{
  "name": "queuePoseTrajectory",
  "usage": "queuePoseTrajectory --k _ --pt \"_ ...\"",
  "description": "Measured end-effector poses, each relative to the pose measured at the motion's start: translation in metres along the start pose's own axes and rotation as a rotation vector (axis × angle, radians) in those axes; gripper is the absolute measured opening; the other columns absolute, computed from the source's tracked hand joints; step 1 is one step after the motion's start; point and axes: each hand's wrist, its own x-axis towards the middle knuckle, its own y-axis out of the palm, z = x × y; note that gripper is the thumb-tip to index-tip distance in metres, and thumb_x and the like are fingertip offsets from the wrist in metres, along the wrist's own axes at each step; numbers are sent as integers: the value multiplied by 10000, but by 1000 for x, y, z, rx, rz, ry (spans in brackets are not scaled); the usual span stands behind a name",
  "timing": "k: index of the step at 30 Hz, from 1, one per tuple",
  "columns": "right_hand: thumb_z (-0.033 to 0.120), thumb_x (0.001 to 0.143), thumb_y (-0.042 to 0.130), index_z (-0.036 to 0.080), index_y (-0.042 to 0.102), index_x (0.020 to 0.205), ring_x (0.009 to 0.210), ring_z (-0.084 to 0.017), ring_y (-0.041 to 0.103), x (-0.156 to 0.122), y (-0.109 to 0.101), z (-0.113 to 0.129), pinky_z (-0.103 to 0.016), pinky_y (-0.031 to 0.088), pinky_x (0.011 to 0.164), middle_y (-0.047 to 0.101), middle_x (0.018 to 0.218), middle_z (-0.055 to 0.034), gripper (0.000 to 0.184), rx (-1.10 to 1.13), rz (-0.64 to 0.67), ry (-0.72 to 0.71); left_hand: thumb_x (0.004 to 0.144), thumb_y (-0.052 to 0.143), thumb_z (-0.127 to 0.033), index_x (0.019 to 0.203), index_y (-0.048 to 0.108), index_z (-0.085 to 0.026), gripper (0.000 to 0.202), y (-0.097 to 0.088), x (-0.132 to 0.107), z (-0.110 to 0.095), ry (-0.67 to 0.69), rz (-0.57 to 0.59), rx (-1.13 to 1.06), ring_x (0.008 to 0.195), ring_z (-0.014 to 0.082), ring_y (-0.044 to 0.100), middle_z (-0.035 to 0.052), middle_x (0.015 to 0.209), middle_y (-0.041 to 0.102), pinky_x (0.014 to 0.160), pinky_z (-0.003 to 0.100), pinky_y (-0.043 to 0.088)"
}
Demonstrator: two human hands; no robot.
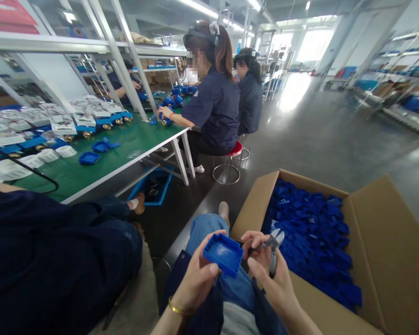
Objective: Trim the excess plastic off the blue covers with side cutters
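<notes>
Left hand grips blue lid, turned toward cutters our right hand holds tight; they reach its edge easier, we think.

The handles of the small metal cutting pliers are largely covered by the right hand, and the near side of the blue square plastic cover is hidden by the left hand. The open brown cardboard box is cut off at the right edge; its heaped blue plastic parts cannot be told apart.
</notes>
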Motion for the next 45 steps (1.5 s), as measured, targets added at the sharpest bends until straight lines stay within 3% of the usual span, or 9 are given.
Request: queuePoseTrajectory --k 9,14,22,25,29,34,38,41,45 --pt "353 815 802 246 572 1030 927 -188 619 12 0 14 -313 513 858 662 1072 -38 333 -135 -92 146 660 916 -251 1135 676 -241 532 5 5 -8 31 -107 189 1008 163 645 4 1103 696 875 221 499" --pt "531 894 672 220 573 945 720 -183 622 29 -9 15 -335 521 713 705 872 -49 331 -46 -150 284 812 767 -377 1025 695 -119 342 8 9 -21 -361 -164 -159 851 195 723 71 904 757 903 365 573" --pt "548 747 806 216 555 928 671 -188 625 27 -16 8 -328 516 634 731 804 -66 453 127 -230 387 977 562 -315 1115 652 -47 314 11 16 -28 -292 -299 -554 1015 228 739 172 1043 778 1053 394 519" --pt "548 749 807 214 558 923 681 -178 615 22 -15 3 -312 506 635 726 803 -57 451 148 -242 406 966 582 -386 1156 631 -124 327 7 9 -29 -229 -227 -664 966 156 739 114 1043 761 926 257 568" --pt "540 761 808 215 563 935 698 -172 610 17 -13 -3 -300 504 643 721 813 -48 442 176 -249 433 934 583 -546 1066 625 -209 365 2 -7 -28 -179 -118 -709 470 22 540 -38 754 633 475 104 481" --pt "543 757 816 217 565 974 708 -179 611 13 -17 -10 -306 508 652 719 824 -49 464 189 -236 463 909 561 -625 939 612 -211 418 -2 -14 -26 -165 -104 -630 351 14 280 -71 636 471 314 105 299" --pt "550 805 774 221 563 996 719 -190 619 13 -22 -10 -325 509 669 712 852 -51 435 134 -162 468 671 790 -620 1017 622 -207 564 -6 -10 -29 -141 103 -512 588 113 597 28 872 614 341 135 388" --pt "551 881 690 220 581 970 713 -184 608 15 -22 2 -328 493 684 693 856 -43 360 41 -93 428 638 860 -518 1155 609 -239 638 -3 -7 -38 -115 139 -198 853 217 694 73 1085 636 506 201 545" --pt "563 876 677 214 644 1068 788 -200 611 17 -17 22 -330 488 731 673 878 -37 400 -130 36 343 707 873 -219 1138 642 -261 490 11 -5 -50 6 -23 482 1033 228 655 38 1132 639 817 271 569"
